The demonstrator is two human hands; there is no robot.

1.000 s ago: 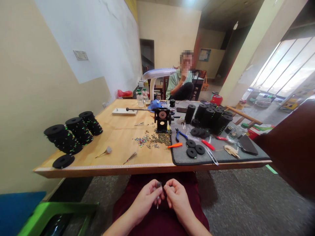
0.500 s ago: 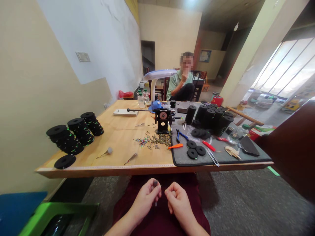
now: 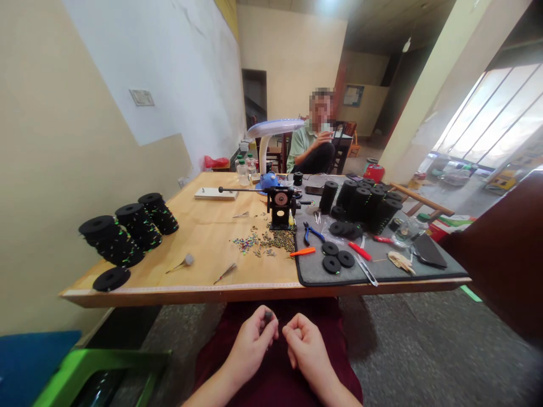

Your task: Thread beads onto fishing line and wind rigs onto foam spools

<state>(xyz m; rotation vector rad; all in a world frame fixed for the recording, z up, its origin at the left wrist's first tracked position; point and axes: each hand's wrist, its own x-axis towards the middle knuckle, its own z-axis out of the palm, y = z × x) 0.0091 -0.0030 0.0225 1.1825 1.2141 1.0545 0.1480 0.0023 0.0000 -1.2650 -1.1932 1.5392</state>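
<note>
Both my hands are held close together over my lap, just in front of the table edge. My left hand (image 3: 255,337) is closed in a pinch around a small dark object (image 3: 268,316), too small to name. Close beside it, my right hand (image 3: 304,339) has its fingers curled together; whatever they pinch is hidden. On the table ahead lie a pile of small brass-coloured pieces (image 3: 278,240) and a scatter of coloured beads (image 3: 246,244). Behind them stands a black hand-cranked winding machine (image 3: 280,206) with a dial and a long rod.
Stacks of black foam spools (image 3: 102,237) stand at the left, more spools (image 3: 362,203) at the right on a grey mat (image 3: 314,277). Blue-handled pliers (image 3: 314,232), an orange tool (image 3: 303,251) and tweezers (image 3: 367,272) lie there. A lamp (image 3: 271,127) stands behind; a person (image 3: 303,147) sits beyond.
My right hand has shifted very slightly left, towards my left hand. The seated person's hand has dropped a little from the face. The table things have stayed in place.
</note>
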